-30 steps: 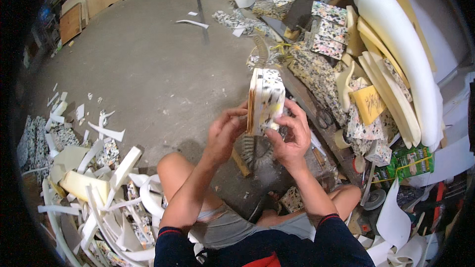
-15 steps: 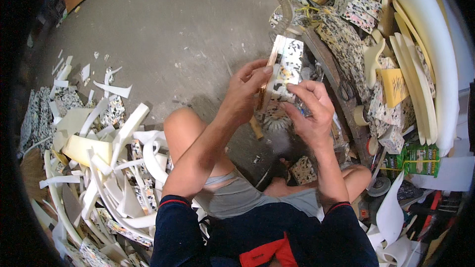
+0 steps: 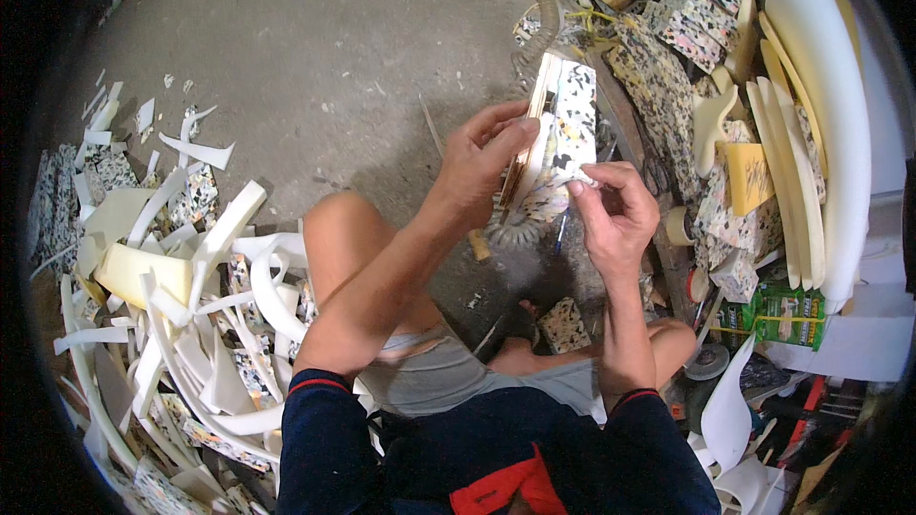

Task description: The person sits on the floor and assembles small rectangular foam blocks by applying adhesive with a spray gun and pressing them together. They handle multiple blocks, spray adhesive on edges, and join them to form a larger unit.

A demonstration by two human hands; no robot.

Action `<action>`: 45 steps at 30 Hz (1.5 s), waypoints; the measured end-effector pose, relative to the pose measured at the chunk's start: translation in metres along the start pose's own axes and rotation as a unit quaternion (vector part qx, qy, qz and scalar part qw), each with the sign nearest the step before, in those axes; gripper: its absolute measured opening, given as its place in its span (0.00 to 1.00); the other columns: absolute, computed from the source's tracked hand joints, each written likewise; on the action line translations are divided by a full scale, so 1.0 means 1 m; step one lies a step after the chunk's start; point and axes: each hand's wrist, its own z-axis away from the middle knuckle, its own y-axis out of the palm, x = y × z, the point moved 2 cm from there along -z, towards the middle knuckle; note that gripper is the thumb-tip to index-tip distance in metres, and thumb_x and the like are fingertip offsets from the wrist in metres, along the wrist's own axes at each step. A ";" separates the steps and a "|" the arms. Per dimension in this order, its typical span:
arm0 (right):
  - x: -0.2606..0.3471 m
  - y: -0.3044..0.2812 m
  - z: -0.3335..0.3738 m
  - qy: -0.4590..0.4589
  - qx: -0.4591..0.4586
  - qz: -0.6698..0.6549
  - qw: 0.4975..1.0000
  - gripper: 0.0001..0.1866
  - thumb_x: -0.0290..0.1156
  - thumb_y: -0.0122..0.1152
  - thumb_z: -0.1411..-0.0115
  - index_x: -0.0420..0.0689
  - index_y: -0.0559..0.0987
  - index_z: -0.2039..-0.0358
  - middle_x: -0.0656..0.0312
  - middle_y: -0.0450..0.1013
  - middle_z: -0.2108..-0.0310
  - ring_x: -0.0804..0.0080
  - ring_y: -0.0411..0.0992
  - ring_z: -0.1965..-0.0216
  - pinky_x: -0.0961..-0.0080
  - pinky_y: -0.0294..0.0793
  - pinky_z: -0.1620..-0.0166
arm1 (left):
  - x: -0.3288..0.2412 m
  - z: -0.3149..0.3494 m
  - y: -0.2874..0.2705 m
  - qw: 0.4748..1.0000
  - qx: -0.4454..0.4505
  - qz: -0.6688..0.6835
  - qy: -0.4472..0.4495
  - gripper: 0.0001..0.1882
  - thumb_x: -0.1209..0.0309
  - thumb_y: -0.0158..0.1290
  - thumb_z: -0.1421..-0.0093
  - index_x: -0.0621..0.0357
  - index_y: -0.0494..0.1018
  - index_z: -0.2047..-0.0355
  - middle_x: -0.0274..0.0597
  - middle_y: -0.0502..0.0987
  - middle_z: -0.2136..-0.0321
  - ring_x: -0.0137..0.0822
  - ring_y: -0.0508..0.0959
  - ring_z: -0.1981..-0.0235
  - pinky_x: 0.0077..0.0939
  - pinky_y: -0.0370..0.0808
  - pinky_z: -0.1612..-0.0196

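In front of me, my left hand [image 3: 485, 157] grips a layered piece with brown, wood-like edges [image 3: 544, 86] along its left side, the thumb lying on top. Joined to it or held against it is a speckled foam piece [image 3: 575, 114], white with black and coloured flecks. My right hand [image 3: 620, 215] pinches the near right corner of this foam between thumb and fingertips. A gap shows between the foam and the wood-edged side. Whether the two are fixed together further up, I cannot tell.
White and speckled foam offcuts [image 3: 143, 277] heap at my left. On the right lie long curved foam pieces [image 3: 792, 181], a yellow foam block [image 3: 749, 176], scissors [image 3: 656, 172] and green packets [image 3: 792, 315]. A coiled hose [image 3: 546, 24] lies ahead on the concrete floor [image 3: 286, 57].
My right thumb and fingers have closed on the foam's near corner, and the foam stands further off the wood-edged side. The whole piece is slightly higher and further right in view.
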 end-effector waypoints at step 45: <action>0.044 -0.007 -0.018 0.020 -0.010 -0.065 0.998 0.18 0.37 0.74 0.44 0.40 0.72 0.73 0.63 0.69 0.80 0.80 0.67 0.78 0.78 0.68 0.75 | -0.021 0.021 0.002 0.975 0.166 -0.037 0.142 0.48 0.62 0.67 0.47 0.63 0.56 0.31 0.55 0.65 0.37 0.45 0.66 0.35 0.42 0.62 0.32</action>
